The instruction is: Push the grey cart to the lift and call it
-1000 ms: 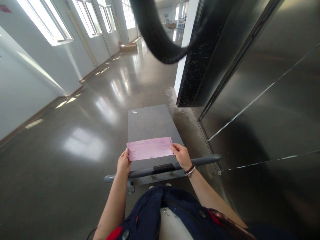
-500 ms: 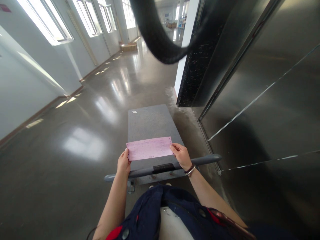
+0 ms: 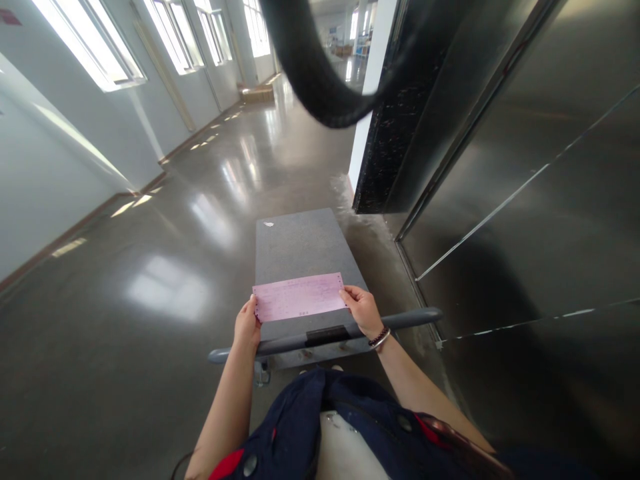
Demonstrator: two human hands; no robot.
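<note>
"Where is the slip (image 3: 299, 297)?"

"Between my hands. My left hand (image 3: 247, 327) pinches its left end and my right hand (image 3: 364, 311) its right end. It hangs over the near part of the cart deck (image 3: 297, 240), just beyond the handle bar (image 3: 410, 319)."

"And the bar?"

"Across my front, under my wrists, at the deck's near edge. The deck runs away from me along the floor (image 3: 150, 320)."

"What's on either side?"

"Metal doors (image 3: 525, 220) stand close on my right — a pillar (image 3: 361, 150) is beyond them. The windows (image 3: 95, 47) line the wall well off to my left, across the floor."
</note>
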